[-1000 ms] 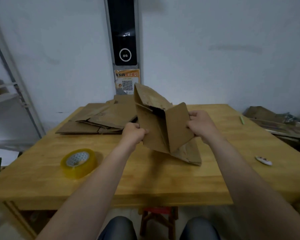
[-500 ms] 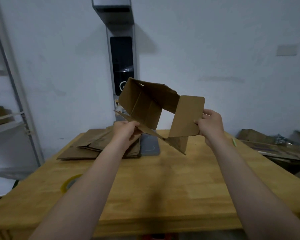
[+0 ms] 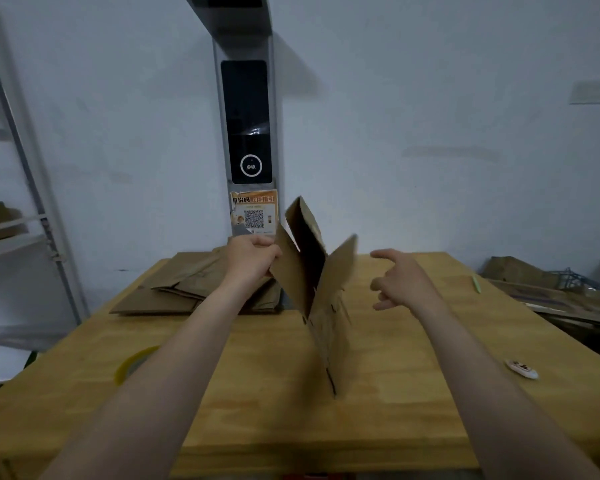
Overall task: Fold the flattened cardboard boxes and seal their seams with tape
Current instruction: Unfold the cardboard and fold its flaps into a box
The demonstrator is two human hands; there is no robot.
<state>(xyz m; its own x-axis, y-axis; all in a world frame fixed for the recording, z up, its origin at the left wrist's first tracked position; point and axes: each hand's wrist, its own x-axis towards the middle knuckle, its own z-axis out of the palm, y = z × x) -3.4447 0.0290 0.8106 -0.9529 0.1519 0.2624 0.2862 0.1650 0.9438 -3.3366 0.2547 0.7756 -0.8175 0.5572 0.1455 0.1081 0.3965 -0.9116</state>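
Half-opened cardboard box (image 3: 312, 282) is up over the counter (image 3: 378, 393), left hand (image 3: 253, 258) gripping its left panel. Right hand (image 3: 400, 280) hangs just beside it, fingers loose, holding nothing.

Both bare forearms reach forward. The left grip (image 3: 253, 259) clasps the box (image 3: 291, 275) by its edge. The right grip (image 3: 400, 282) holds nothing, fingers loosely spread.

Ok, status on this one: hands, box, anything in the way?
Left hand grips the cardboard box by its upper edge. Right hand open, off the box. Box half unfolded, untaped. Nothing blocking; tape roll sits left.
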